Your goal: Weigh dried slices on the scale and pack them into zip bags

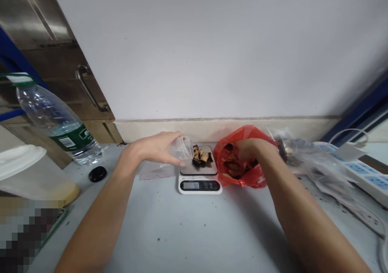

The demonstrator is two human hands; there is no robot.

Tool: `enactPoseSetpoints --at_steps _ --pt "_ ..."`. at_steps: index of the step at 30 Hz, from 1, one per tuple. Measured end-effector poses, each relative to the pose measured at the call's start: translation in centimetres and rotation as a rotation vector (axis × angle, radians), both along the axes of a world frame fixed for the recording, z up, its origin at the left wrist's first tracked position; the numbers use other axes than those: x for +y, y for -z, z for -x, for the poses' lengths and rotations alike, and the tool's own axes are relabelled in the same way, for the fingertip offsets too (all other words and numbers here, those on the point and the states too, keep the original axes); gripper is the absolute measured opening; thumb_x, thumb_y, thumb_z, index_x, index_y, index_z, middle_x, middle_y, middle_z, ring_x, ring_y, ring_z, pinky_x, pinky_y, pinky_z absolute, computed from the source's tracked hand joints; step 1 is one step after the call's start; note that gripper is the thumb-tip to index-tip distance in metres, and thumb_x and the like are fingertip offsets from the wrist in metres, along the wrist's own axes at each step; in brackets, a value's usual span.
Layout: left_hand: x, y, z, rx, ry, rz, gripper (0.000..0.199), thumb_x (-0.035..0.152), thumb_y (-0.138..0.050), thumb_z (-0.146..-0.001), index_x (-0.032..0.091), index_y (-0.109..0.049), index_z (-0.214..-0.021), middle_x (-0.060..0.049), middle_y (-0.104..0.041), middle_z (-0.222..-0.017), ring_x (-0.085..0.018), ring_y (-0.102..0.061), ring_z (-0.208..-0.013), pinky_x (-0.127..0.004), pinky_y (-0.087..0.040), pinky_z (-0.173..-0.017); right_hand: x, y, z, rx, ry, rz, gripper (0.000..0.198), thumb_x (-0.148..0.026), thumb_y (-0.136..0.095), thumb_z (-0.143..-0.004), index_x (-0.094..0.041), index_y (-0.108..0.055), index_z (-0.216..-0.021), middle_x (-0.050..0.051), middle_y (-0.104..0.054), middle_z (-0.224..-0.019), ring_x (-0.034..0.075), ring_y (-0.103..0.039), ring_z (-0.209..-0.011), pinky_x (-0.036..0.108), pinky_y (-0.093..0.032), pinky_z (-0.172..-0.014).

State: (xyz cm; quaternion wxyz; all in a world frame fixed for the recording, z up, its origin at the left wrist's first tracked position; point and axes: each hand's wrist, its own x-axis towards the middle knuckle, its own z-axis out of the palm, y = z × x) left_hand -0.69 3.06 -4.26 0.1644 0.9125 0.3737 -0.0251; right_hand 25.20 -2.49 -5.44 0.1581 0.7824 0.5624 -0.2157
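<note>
Cup (182,148), clear and tilted, sits in the left hand's (162,147) grasp; the right hand (247,148) is inside the red bag (256,180), fingers hidden, so whether it grips anything I cannot tell. Between the hands, dried pieces (201,156) lie on the scale (194,171); best keep cup and bag from pressing on it. One cup, one bag, one scale; the overlapping pieces defy exact counting

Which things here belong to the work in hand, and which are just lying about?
In use:
digital scale
dried pieces on it
clear cup in left hand
red bag around right hand

Apparently lying about:
water bottle
black disc
white-lidded tub
power strip
</note>
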Motion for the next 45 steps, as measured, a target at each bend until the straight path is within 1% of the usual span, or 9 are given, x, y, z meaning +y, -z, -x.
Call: enactPoseSetpoints --at_steps 6,14,18,22,26,31,37,41,45 --pt "0.1 0.0 0.1 0.022 -0.01 0.003 0.08 0.062 -0.07 -0.072 0.022 -0.048 -0.137 -0.013 -0.057 -0.143 -0.032 -0.054 -0.127 -0.037 -0.042 -0.102 0.6 0.6 0.0 0.032 -0.001 0.001 0.027 -0.005 -0.071 -0.072 -0.005 -0.072 -0.099 0.008 -0.069 -0.071 0.024 -0.068 -0.071 0.03 -0.05 -0.059" --pt "0.0 -0.2 0.0 0.037 -0.015 -0.008 0.08 0.061 -0.068 -0.071 0.02 -0.049 -0.137 -0.013 -0.058 -0.142 -0.032 -0.055 -0.127 -0.034 -0.042 -0.102 0.4 0.1 -1.5 0.042 -0.077 -0.131 0.022 -0.006 -0.062 -0.073 -0.014 -0.072 -0.091 0.006 -0.069 -0.076 0.02 -0.065 -0.069 0.026 -0.044 -0.054" --pt "0.0 -0.2 0.1 0.042 -0.016 -0.007 0.079 0.061 -0.068 -0.07 0.02 -0.05 -0.135 -0.014 -0.06 -0.139 -0.032 -0.057 -0.124 -0.036 -0.043 -0.1 -0.2 -1.4 -1.0 0.164 -0.199 -0.309 0.028 -0.009 -0.064 -0.067 -0.023 -0.073 -0.09 0.0 -0.072 -0.083 0.018 -0.066 -0.074 0.023 -0.045 -0.056" --pt "0.0 -0.2 0.1 0.05 -0.02 -0.002 0.08 0.06 -0.068 -0.072 0.021 -0.048 -0.139 -0.013 -0.058 -0.142 -0.032 -0.056 -0.126 -0.037 -0.043 -0.102 -0.7 -2.3 0.2 0.282 -0.248 -0.436 0.019 -0.012 -0.063 -0.069 -0.023 -0.073 -0.08 -0.001 -0.075 -0.081 0.017 -0.068 -0.074 0.022 -0.048 -0.06" --pt "0.1 -0.1 0.1 0.048 -0.012 -0.011 0.08 0.059 -0.069 -0.072 0.023 -0.047 -0.14 -0.012 -0.058 -0.143 -0.032 -0.055 -0.127 -0.036 -0.042 -0.103 -0.2 -1.6 1.5 0.548 -0.306 -0.497 0.007 -0.016 -0.066 -0.072 -0.022 -0.069 -0.073 0.0 -0.077 -0.08 0.018 -0.071 -0.077 0.023 -0.053 -0.066" --pt "0.0 -0.2 0.2 0.062 -0.016 0.009 0.075 0.058 -0.068 -0.074 0.024 -0.048 -0.139 -0.011 -0.058 -0.142 -0.031 -0.056 -0.125 -0.036 -0.044 -0.1 1.1 0.3 3.6 0.717 -0.372 -0.441 0.01 -0.012 -0.067 -0.071 -0.019 -0.071 -0.075 0.002 -0.077 -0.077 0.019 -0.072 -0.075 0.026 -0.055 -0.068" --pt "-0.2 -0.6 0.1 0.075 -0.044 0.025 0.077 0.058 -0.069 -0.073 0.022 -0.048 -0.138 -0.012 -0.059 -0.14 -0.031 -0.057 -0.123 -0.033 -0.043 -0.097 1.4 0.4 3.9 0.672 -0.342 -0.484 0.029 -0.007 -0.066 -0.072 -0.017 -0.074 -0.098 0.007 -0.078 -0.106 0.02 -0.073 -0.092 0.026 -0.056 -0.076" --pt "-0.2 -0.7 0.2 0.116 -0.048 -0.009 0.074 0.061 -0.069 -0.072 0.023 -0.051 -0.133 -0.011 -0.065 -0.129 -0.031 -0.061 -0.113 -0.033 -0.045 -0.088 0.3 -1.3 2.3 0.567 -0.304 -0.503 0.017 -0.011 -0.063 -0.076 -0.018 -0.073 -0.088 0.004 -0.079 -0.092 0.019 -0.073 -0.086 0.024 -0.054 -0.072" --pt "-0.2 -0.7 0.4 0.138 -0.054 -0.02 0.072 0.061 -0.068 -0.072 0.023 -0.051 -0.13 -0.011 -0.065 -0.127 -0.03 -0.063 -0.108 -0.032 -0.046 -0.084 -0.7 -2.3 -0.1 0.305 -0.259 -0.431 0.017 -0.012 -0.062 -0.072 -0.021 -0.075 -0.078 0.0 -0.077 -0.08 0.018 -0.069 -0.075 0.023 -0.048 -0.062"
